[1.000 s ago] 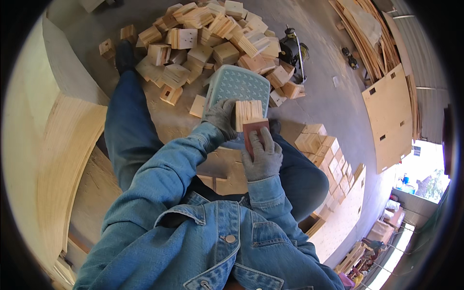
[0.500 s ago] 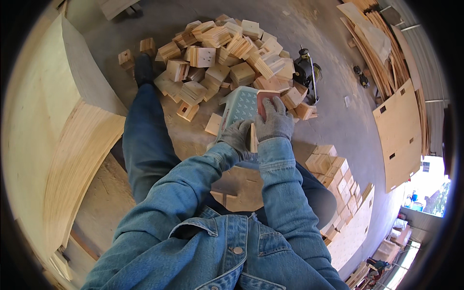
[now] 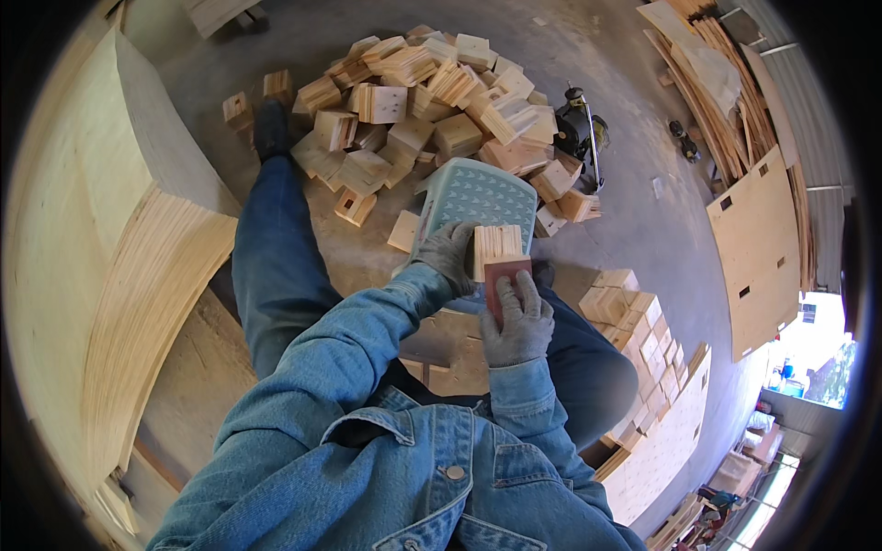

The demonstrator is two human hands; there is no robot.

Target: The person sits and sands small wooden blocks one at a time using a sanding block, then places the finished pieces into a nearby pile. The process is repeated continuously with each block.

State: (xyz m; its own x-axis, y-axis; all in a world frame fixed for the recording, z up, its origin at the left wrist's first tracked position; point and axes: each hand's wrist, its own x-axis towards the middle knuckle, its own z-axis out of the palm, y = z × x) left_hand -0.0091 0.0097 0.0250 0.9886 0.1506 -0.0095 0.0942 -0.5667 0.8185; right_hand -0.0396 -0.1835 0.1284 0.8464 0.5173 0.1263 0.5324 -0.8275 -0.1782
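1. Currently clasping a wooden block (image 3: 496, 241) by its left side with the left hand (image 3: 447, 255); held just right of that hand, above the near part of a blue-green stool (image 3: 473, 191).
2. Turned with its layered side up toward the view, lines running away from the hands; cannot tell its long axis, being foreshortened.
3. Gripping a red-brown pad (image 3: 496, 273) in the right hand (image 3: 519, 332), fingers laid over its face; pointing lengthwise from that palm toward the far side, and overlapping the near edge of the wooden block.
4. Notice loose blocks (image 3: 413, 110) heaped beyond both hands, a dark tool with a metal bar (image 3: 593, 138) beyond and right of the right hand, stacked blocks (image 3: 643, 335) to its right, and plywood sheets (image 3: 152, 294) well left of the left hand.
5. Coloured pale tan, striped with darker layers, squarish and straight-edged in outline.
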